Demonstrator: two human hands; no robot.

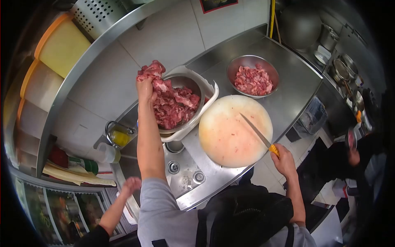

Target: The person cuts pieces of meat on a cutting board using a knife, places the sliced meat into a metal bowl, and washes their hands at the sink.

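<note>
My left hand [147, 88] grips a clump of raw meat [152, 70] at the far left rim of a metal bowl [196, 83]. That bowl holds a heap of raw meat [175, 107] and sits in a white plastic tub [212, 99]. In my right hand [284, 159] is a knife [256, 131] with a yellow handle, its blade over the right part of a round white cutting board [230, 140]. Behind the board stands a second metal bowl [273, 70] with cut meat [253, 79] inside.
Below the tub is a steel sink [185, 177]. Another person's hand [131, 185] reaches in at the lower left, beside a plastic jug [109, 153]. A second person [370, 164] stands at the right. A steel shelf edge [82, 68] curves across the upper left.
</note>
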